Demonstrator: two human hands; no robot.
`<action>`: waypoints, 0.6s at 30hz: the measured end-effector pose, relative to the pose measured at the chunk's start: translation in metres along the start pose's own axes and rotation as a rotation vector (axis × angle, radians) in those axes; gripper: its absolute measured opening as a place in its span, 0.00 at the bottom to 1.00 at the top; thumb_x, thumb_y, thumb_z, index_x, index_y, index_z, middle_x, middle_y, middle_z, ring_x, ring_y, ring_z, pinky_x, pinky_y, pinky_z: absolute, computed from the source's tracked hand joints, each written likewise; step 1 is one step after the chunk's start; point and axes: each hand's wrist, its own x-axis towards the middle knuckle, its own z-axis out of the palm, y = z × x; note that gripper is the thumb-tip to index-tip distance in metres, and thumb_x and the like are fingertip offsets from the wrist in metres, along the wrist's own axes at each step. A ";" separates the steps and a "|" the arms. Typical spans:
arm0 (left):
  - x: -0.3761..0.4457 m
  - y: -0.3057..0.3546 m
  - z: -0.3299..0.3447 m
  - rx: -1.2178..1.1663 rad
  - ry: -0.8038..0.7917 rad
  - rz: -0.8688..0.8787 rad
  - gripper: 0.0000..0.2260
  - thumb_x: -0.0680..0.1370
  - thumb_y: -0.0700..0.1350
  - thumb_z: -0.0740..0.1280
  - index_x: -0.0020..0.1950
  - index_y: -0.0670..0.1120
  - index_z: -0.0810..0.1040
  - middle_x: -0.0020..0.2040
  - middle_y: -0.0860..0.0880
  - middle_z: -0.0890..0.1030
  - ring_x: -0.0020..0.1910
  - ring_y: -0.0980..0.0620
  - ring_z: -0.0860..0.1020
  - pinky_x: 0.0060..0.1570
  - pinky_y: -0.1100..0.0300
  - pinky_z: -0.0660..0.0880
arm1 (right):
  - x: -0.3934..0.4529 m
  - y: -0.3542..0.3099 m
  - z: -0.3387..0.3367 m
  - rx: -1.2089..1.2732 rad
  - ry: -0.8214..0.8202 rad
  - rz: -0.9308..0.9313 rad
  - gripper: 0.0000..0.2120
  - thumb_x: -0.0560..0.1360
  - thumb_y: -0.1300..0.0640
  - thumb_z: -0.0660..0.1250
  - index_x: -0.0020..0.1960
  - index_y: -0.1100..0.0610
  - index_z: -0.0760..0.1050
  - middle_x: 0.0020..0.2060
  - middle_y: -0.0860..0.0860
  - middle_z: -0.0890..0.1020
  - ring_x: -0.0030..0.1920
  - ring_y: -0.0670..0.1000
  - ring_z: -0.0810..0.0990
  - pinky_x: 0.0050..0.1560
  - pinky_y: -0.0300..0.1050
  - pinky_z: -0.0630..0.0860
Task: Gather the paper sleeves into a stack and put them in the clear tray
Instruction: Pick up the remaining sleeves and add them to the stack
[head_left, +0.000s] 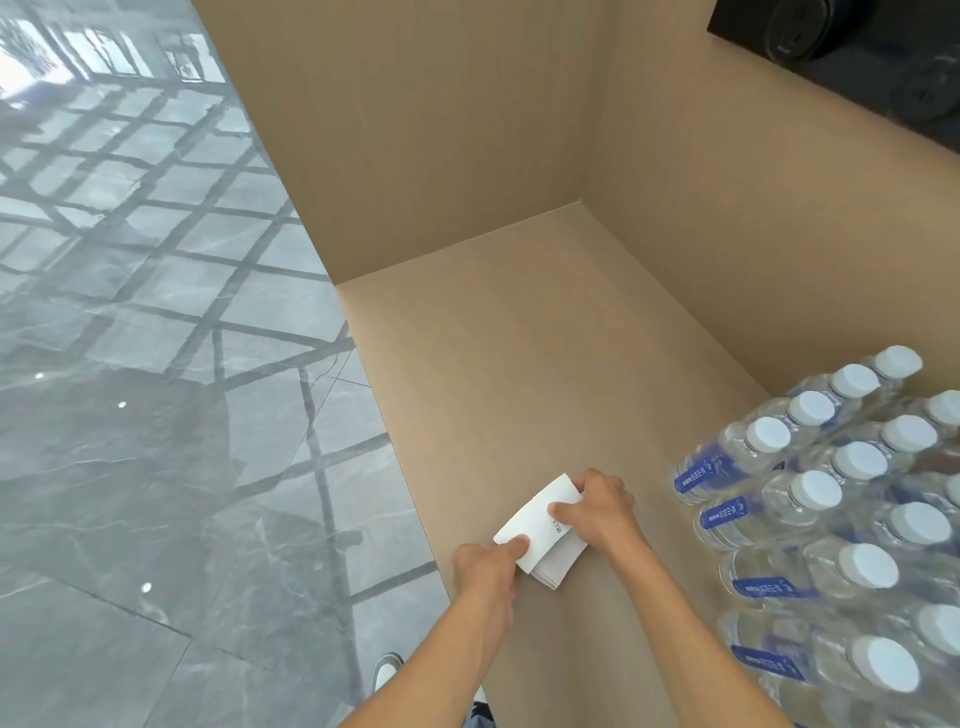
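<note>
A small stack of white paper sleeves (540, 525) lies on the tan wooden counter (519, 364), near its front left edge. My left hand (485, 564) pinches the stack's near left corner, thumb on top. My right hand (597, 506) grips the stack's far right end, thumb pressed on the top sleeve. The lower sleeves fan out slightly under the top one. No clear tray is in view.
Several shrink-wrapped water bottles (841, 499) with white caps and blue labels crowd the counter's right side. Wooden walls rise behind and to the right. A black appliance (857, 57) sits on the higher ledge at top right. Grey glossy floor tiles (156, 364) lie left.
</note>
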 end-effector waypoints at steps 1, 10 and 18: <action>0.002 0.000 0.000 -0.005 -0.002 -0.004 0.10 0.72 0.36 0.75 0.47 0.39 0.75 0.34 0.46 0.74 0.24 0.51 0.68 0.23 0.64 0.66 | 0.002 0.001 0.001 -0.009 -0.010 0.007 0.19 0.71 0.51 0.70 0.60 0.56 0.75 0.63 0.57 0.71 0.66 0.60 0.68 0.65 0.56 0.71; 0.004 -0.005 0.006 -0.032 0.014 -0.041 0.14 0.71 0.36 0.74 0.55 0.35 0.78 0.47 0.39 0.83 0.39 0.43 0.81 0.33 0.59 0.77 | 0.007 0.004 0.011 -0.074 -0.021 0.046 0.19 0.73 0.48 0.68 0.62 0.51 0.70 0.63 0.56 0.71 0.66 0.59 0.67 0.61 0.51 0.68; 0.009 -0.006 0.010 -0.082 0.012 -0.045 0.18 0.70 0.37 0.77 0.57 0.35 0.77 0.51 0.40 0.81 0.47 0.43 0.80 0.48 0.54 0.81 | 0.009 0.009 0.013 0.006 0.013 0.009 0.22 0.69 0.47 0.72 0.59 0.51 0.69 0.57 0.55 0.73 0.63 0.59 0.70 0.63 0.54 0.71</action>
